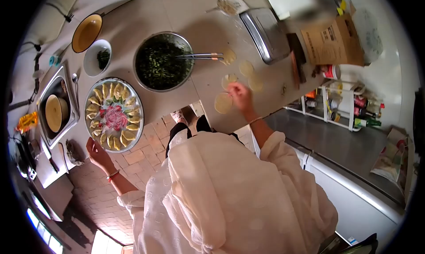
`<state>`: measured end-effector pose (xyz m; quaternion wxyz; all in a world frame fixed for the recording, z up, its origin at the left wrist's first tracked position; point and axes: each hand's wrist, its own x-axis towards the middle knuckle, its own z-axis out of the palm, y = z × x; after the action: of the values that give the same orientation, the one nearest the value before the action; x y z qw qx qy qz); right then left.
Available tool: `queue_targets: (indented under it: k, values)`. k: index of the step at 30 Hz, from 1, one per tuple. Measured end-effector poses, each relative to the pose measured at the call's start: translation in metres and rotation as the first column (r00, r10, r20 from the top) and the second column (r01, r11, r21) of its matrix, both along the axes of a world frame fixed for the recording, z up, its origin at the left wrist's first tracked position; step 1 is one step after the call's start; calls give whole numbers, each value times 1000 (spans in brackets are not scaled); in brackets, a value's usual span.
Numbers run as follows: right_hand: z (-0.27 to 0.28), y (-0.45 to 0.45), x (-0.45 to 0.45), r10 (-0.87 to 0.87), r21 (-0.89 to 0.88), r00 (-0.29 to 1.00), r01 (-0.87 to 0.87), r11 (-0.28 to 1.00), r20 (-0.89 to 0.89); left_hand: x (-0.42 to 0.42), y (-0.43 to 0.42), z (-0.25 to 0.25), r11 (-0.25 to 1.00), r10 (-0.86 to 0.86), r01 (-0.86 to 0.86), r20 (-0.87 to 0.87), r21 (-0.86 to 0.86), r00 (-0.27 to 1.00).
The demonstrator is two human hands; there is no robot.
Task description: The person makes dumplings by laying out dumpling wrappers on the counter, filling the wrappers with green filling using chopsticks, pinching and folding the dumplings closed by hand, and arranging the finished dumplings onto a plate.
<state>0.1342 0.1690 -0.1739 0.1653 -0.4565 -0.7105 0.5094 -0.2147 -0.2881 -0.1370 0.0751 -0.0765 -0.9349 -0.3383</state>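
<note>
My left hand [99, 155] is at the lower left rim of a round metal tray [140, 131], fingers apart and no object visible in them. Folded dumplings [128, 135] ring the tray around a printed red flower. Over the counter, my right hand [241, 97] has its fingers closed at the lower edge of a round dumpling wrapper [229, 80]. Several more wrappers lie around it, including one wrapper [223, 103] just left of the hand. A metal bowl of chopped green filling [161, 61] stands between my hands, with chopsticks [199, 56] resting across its right rim.
A white bowl [90, 61] with some greens and a yellow enamel basin [87, 32] stand behind the tray. The sink [66, 117] is at left. A metal box-shaped appliance [264, 35], a cardboard box [333, 41] and a bottle rack [349, 105] are at right.
</note>
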Motion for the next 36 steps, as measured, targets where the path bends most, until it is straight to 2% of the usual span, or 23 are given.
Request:
queue_targets:
  k: [1, 3, 5, 6, 7, 8, 9, 10, 12, 15, 18, 21, 23, 27, 28, 29, 30, 31, 32, 33, 34, 35, 36]
  values:
    - [-16, 20, 19, -118, 65, 993, 117, 991, 22, 9, 19, 15, 998, 10, -8, -31, 65, 999]
    - [-20, 44, 49, -203, 383, 971, 142, 913, 124, 36, 68, 39, 968, -114, 115, -18, 223, 993]
    - [-33, 57, 78, -222, 421, 924, 75, 904, 312, 71, 118, 49, 904, -301, 260, 72, 339, 951]
    - [-39, 57, 88, -224, 431, 888, 32, 902, 402, 86, 145, 61, 859, -487, 482, -13, 170, 873]
    - [-40, 55, 90, -226, 406, 869, 32, 913, 441, 105, 167, 66, 832, -548, 516, 150, 206, 823]
    - [-33, 51, 86, -227, 384, 848, 30, 923, 479, 122, 189, 71, 747, -663, 635, 151, 198, 733]
    - [-28, 48, 82, -225, 362, 827, 27, 932, 516, 139, 208, 67, 710, -702, 622, 255, 331, 665]
    - [-27, 44, 78, -253, 402, 828, 38, 915, 499, 150, 224, 65, 630, -776, 707, 241, 322, 583]
    - [-27, 31, 69, -313, 485, 830, 60, 873, 461, 174, 253, 62, 559, -829, 716, 276, 419, 486]
    - [-23, 19, 65, -330, 419, 866, 159, 894, 375, 197, 280, 60, 516, -855, 727, 328, 453, 402]
    - [-31, 14, 78, -250, 379, 850, 64, 923, 464, 212, 292, 49, 562, -817, 629, 477, 537, 323]
    - [-42, 14, 88, -209, 352, 867, 43, 935, 452, 224, 284, 9, 609, -783, 411, 595, 678, 180]
    - [-41, 13, 86, -209, 356, 887, 55, 933, 411, 226, 281, -4, 654, -744, 273, 665, 705, 64]
    - [-29, 16, 73, -276, 214, 933, 228, 950, 230, 229, 283, -20, 743, -662, 36, 742, 668, -100]
    - [-23, 15, 72, -214, 248, 971, 184, 951, 102, 231, 284, -21, 752, -649, 57, 753, 657, -108]
    - [-15, 14, 71, -139, 298, 990, 142, 944, -32, 232, 286, -26, 734, -669, 54, 735, 677, -107]
    - [4, 10, 65, -59, 196, 993, 79, 977, -102, 232, 285, -28, 714, -690, 56, 715, 698, -115]
    - [28, 3, 56, 19, 115, 984, 2, 993, -179, 235, 289, -24, 709, -705, -86, 699, 700, -118]
    - [45, -3, 47, 68, -33, 974, -77, 996, -215, 234, 286, -50, 623, -781, -174, 599, 762, -175]
    - [46, -9, 38, 191, 77, 923, -176, 981, -335, 234, 293, -39, 605, -796, -367, 545, 706, -265]
    - [56, -16, 26, 248, 80, 881, -236, 969, -404, 234, 306, -11, 538, -842, -459, 438, 707, -313]
    - [88, -14, 16, 386, 93, 847, -380, 920, -364, 234, 311, -4, 451, -892, -526, 347, 722, -288]
    - [99, -16, 8, 389, -89, 839, -452, 888, -382, 233, 309, -1, 367, -930, -591, 263, 718, -258]
